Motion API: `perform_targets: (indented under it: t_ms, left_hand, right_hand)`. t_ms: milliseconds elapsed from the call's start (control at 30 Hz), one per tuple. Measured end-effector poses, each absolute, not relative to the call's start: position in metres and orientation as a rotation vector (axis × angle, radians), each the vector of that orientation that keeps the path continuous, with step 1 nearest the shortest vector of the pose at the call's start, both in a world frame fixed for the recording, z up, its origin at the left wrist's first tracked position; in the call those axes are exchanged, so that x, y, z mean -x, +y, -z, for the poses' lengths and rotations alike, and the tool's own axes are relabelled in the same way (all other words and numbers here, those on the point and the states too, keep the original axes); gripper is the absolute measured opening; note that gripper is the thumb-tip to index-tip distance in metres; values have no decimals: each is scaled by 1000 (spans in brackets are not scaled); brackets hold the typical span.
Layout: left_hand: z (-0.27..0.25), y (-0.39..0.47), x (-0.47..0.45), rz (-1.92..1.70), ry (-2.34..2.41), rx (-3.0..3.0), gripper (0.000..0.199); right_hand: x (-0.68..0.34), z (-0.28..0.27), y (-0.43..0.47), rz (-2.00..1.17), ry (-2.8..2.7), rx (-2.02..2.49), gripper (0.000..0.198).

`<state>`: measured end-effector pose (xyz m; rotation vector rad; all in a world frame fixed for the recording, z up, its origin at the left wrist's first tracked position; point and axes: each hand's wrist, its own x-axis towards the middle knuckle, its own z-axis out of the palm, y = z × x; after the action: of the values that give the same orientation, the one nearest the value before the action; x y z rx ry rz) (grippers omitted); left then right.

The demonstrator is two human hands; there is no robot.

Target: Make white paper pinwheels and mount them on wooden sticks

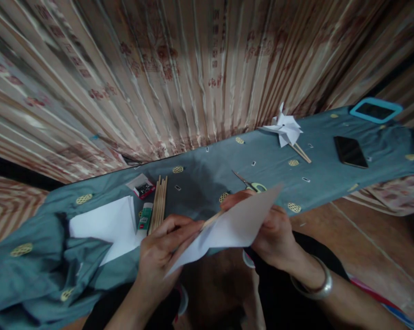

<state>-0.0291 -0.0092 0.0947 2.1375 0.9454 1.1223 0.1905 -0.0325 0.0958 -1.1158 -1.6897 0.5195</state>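
Between my hands is a sheet of white paper, tilted and slightly bent. A thin wooden stick shows along its upper edge. My left hand pinches the paper's left end, with its fingers over the stick's end. My right hand grips the right side, its thumb and fingers partly behind the sheet. Just beyond the paper lie scissors with pale green handles. To the left are a bundle of wooden sticks, a green and white glue stick and a stack of white paper.
A small open box with dark bits stands by the sticks. A white paper pinwheel lies at the back right, near a black phone and a blue-framed tablet. Blue-green cloth covers the narrow table. Pleated curtains hang behind.
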Motion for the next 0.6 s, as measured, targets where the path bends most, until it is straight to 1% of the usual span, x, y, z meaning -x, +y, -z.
perform_targets:
  t_ms: [167,267,433,600]
  left_hand:
    - [-83,1,23,-1152,927,-2129,25]
    - [-71,6,22,-1121,1034,-2116,22]
    - [-55,15,26,-1055,1129,-2126,20]
    - [-49,21,33,-919,1135,-2106,21]
  right_hand:
    - [-192,-81,-15,-543,-1661,1168,19]
    - [-190,-70,-5,-666,-1559,1231,16]
    - [-192,-62,6,-905,-1522,1306,17]
    - [-198,-66,14,-1013,-1474,1317,20]
